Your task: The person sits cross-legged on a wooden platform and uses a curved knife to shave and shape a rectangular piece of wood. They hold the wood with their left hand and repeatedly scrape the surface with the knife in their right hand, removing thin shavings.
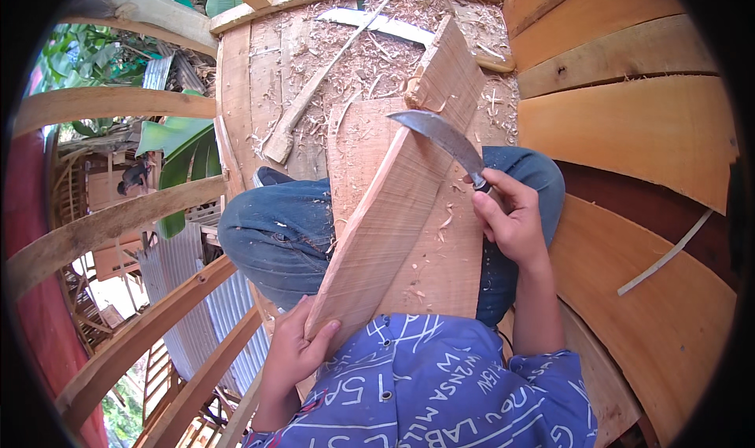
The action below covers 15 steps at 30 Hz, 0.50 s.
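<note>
My right hand (515, 216) grips the dark handle of a curved, sickle-like knife (450, 139). Its blade points left and lies over a long wooden plank (393, 204); whether the edge touches the wood I cannot tell. The plank slants from my lap up to the far right, with a notch in its left edge close to the blade tip. My left hand (297, 354) is closed round the plank's near end, thumb on top. Beneath it, a wider board (440, 251) rests across my crossed legs, with a few curled shavings on it.
Shavings cover the far plank floor (303, 43). A wooden stick (311, 94) and a long pale metal blade (377, 23) lie there. A slatted wooden railing (118, 212) runs along my left, with corrugated metal sheets (185, 306) beyond. Board walling (629, 126) stands at right.
</note>
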Each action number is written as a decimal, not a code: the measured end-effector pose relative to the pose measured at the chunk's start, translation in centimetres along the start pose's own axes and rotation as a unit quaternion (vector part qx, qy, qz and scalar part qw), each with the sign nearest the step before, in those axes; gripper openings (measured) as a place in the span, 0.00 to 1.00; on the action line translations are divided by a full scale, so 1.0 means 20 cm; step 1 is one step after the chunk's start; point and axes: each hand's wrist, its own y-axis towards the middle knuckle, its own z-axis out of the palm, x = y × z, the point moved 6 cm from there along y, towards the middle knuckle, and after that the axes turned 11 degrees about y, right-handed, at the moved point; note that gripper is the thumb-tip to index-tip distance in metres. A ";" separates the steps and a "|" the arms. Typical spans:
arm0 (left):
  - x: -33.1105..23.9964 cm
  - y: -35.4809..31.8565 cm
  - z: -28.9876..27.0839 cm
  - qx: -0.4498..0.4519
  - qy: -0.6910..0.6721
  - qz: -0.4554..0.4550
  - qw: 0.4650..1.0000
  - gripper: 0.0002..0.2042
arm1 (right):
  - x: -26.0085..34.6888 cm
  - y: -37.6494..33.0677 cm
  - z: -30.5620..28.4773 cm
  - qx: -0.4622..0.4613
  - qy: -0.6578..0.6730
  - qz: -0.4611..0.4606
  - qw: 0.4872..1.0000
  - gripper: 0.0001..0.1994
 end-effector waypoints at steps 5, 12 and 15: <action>0.01 0.00 0.00 -0.009 -0.003 -0.017 1.000 0.14 | -0.01 -0.06 0.15 0.155 -0.007 -0.017 0.988 0.15; -0.02 0.01 -0.01 -0.029 0.009 0.012 0.999 0.14 | -0.01 0.01 0.05 -0.047 0.099 -0.026 0.994 0.13; -0.02 0.00 0.00 -0.033 0.006 -0.007 0.999 0.14 | -0.03 -0.03 0.14 0.074 0.049 -0.006 0.996 0.14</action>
